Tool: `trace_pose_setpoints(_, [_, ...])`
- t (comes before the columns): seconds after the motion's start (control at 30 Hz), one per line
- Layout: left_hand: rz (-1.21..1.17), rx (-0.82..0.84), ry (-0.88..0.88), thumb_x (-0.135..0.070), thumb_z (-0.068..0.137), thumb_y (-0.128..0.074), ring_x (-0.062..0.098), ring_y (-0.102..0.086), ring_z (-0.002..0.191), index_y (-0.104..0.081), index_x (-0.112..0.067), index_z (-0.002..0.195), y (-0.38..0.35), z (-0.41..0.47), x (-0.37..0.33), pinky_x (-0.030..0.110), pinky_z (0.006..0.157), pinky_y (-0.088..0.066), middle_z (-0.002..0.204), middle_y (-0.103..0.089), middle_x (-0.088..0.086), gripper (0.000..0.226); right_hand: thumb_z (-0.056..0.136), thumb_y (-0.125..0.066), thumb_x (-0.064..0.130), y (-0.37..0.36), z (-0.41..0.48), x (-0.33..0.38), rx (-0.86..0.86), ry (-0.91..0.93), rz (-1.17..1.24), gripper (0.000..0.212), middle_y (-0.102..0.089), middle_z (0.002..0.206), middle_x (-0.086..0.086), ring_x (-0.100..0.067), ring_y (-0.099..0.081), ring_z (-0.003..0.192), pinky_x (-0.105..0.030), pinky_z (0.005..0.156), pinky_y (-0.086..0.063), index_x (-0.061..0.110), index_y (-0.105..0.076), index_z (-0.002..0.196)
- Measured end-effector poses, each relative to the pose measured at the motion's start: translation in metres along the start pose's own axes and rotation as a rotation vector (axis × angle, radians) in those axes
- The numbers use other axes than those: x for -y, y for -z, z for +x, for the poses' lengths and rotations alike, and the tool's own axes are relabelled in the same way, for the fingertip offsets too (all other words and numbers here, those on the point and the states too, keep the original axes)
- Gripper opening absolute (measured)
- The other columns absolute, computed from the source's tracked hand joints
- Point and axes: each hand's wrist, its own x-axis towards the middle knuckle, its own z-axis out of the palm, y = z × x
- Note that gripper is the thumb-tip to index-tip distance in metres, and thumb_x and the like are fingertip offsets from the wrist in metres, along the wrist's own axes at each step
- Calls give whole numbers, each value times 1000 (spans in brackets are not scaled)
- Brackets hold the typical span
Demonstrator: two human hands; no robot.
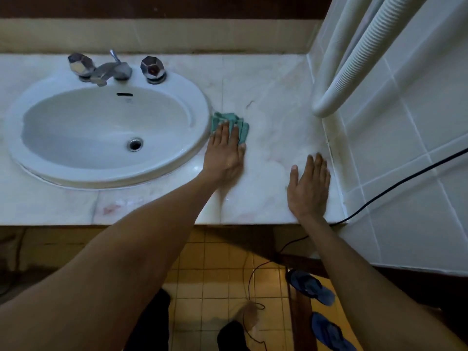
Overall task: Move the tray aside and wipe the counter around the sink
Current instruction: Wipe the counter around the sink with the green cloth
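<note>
Marble tabletop (273, 102) surrounds the white sink (106, 127). Left hand (226, 150) presses flat, fingers extended, on a green cloth (231, 124) just beside the sink's right rim. Right hand (309, 186) rests open, palm down, near the tiled wall (405, 148).

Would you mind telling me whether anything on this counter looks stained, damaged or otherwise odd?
Yes: a reddish smear marks the white marble counter near its front edge, below the white oval sink. Dark grime lines the joint with the white tiled wall.
</note>
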Motion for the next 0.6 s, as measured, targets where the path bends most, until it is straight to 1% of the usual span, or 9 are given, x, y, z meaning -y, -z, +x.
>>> trace_pose_setpoints(0.17, [11, 64, -212, -43, 107, -17, 22, 0, 156, -9, -15, 161, 3, -104, 17, 41, 127, -6, 168, -5, 9, 61, 103, -25, 45, 1, -1, 2, 9, -10, -7, 61, -20, 163, -12, -26, -17, 150, -42, 123, -14, 7, -27, 151])
trace_pose_setpoints(0.23, [26, 114, -305, -43, 108, -17, 19, 3, 156, -8, -19, 161, 9, -118, 34, 38, 127, -3, 169, -3, 5, 59, 103, -25, 45, 1, -1, 2, 16, -4, -20, 62, -18, 163, -13, -27, -15, 151, -43, 123, -14, 6, -25, 152])
trace_pose_setpoints(0.3, [42, 125, -350, -44, 108, -17, 17, 5, 156, -6, -23, 161, 15, -102, 47, 35, 126, 0, 169, -1, 2, 58, 103, -26, 44, 2, -1, 1, 34, 2, -11, 62, -16, 163, -13, -27, -13, 151, -43, 123, -13, 6, -23, 152])
trace_pose_setpoints(0.33, [47, 114, -328, -44, 108, -16, 17, 5, 156, -6, -24, 161, 16, -86, 49, 36, 126, 0, 169, -1, 2, 58, 103, -27, 43, 3, -1, 0, 44, 5, 2, 62, -16, 163, -13, -27, -13, 151, -43, 123, -13, 6, -23, 153])
trace_pose_setpoints(0.4, [51, 81, -209, -44, 107, -17, 23, 2, 156, -7, -20, 161, 14, -48, 39, 38, 126, 0, 169, -3, 7, 60, 104, -28, 42, 4, -1, -4, 62, 20, 28, 61, -15, 164, -12, -26, -11, 152, -42, 124, -12, 7, -23, 153])
trace_pose_setpoints(0.47, [50, 55, -82, -42, 106, -18, 28, -1, 156, -9, -15, 161, 8, -10, 12, 42, 125, -1, 168, -5, 12, 62, 104, -29, 41, 6, 0, -9, 85, 46, 48, 60, -14, 164, -11, -25, -11, 152, -41, 124, -11, 8, -23, 154])
trace_pose_setpoints(0.5, [38, 49, -48, -41, 107, -19, 29, -2, 156, -9, -14, 161, 5, 5, -7, 43, 125, -2, 168, -6, 13, 61, 104, -29, 40, 7, 1, -11, 93, 55, 64, 58, -15, 164, -10, -25, -11, 152, -40, 124, -12, 9, -25, 153])
trace_pose_setpoints(0.53, [22, 48, -41, -41, 107, -19, 30, -2, 156, -9, -14, 161, 2, 16, -27, 43, 125, -2, 168, -6, 13, 61, 105, -29, 39, 9, 3, -14, 95, 57, 84, 56, -18, 164, -9, -24, -14, 151, -39, 123, -13, 10, -27, 153])
trace_pose_setpoints(0.6, [22, 54, -108, -41, 107, -18, 30, -3, 156, -9, -16, 161, -6, 24, -60, 43, 125, -2, 168, -6, 13, 61, 104, -28, 38, 12, 8, -19, 72, 53, 130, 52, -27, 161, -8, -24, -23, 149, -39, 122, -20, 11, -36, 149])
